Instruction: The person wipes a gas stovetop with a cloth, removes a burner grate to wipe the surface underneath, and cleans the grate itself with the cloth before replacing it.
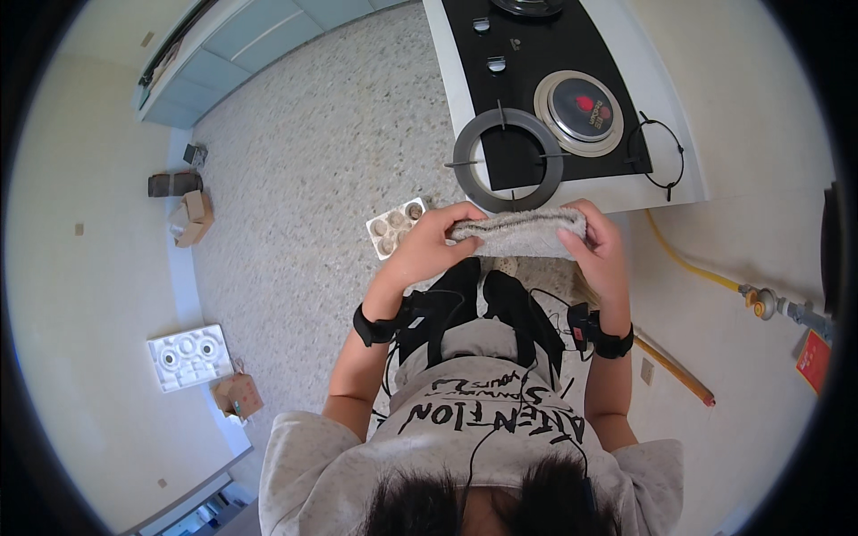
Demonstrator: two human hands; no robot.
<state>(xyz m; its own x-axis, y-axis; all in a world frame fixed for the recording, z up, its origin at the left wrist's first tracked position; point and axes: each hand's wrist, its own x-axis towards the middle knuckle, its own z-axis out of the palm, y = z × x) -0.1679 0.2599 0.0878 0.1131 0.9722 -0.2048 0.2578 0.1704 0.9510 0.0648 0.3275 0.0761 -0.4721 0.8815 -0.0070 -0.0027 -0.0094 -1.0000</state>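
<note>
A folded grey cloth [523,238] is stretched level between my two hands, in front of my body. My left hand [436,241] pinches its left end, thumb below and fingers above. At the other end my right hand [594,244] grips it the same way. Just beyond the cloth, a round grey pan support [462,177] rests on the near end of a black gas hob [516,177], partly overhanging the white counter edge. Beside it on the hob sits a burner [583,110] with a dark round cap.
A thin black wire ring [682,157] lies at the hob's right corner. White moulded packaging [375,228] is on the speckled floor [301,167]. A yellow gas hose [697,264] runs along the right wall. Foam packaging [191,358] and cardboard boxes [244,395] stand by the left wall.
</note>
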